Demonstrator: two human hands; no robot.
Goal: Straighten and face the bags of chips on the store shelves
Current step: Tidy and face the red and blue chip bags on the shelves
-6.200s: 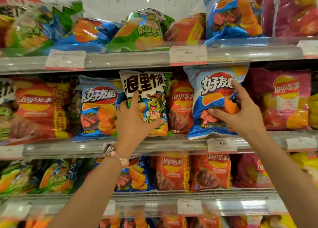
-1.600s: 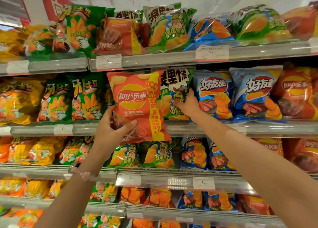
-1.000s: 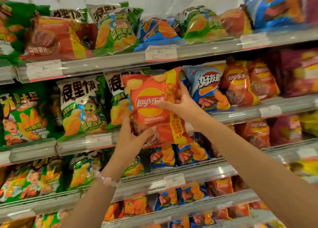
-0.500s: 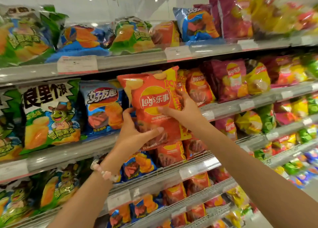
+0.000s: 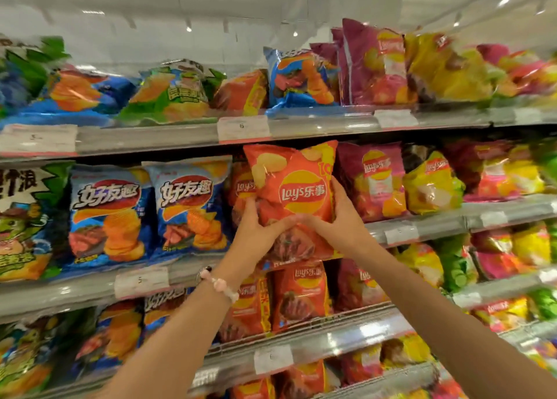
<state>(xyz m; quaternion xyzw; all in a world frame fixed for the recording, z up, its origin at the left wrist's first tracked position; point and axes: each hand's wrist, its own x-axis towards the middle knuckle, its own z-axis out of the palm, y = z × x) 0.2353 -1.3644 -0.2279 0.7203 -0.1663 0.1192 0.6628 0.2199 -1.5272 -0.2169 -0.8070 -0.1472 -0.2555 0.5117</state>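
1. The left hand (image 5: 256, 233) gripped the lower left side of an orange bag of chips (image 5: 294, 193), thumb laid across its front and fingers curled behind the edge.
2. The right hand (image 5: 337, 221) held the bag's right side, fingers up along the edge and thumb across the front, meeting the left thumb.
3. The bag stood upright, long axis vertical, logo facing outward, its top edge just under the upper shelf (image 5: 316, 127).
4. It sat at the middle shelf (image 5: 422, 227), in front of another orange bag (image 5: 241, 184).
5. A blue bag (image 5: 190, 205) stood near on its left and a purple bag (image 5: 373, 181) just beside its right, leaving little room sideways.
6. A beaded bracelet (image 5: 220, 284) circled the left wrist.
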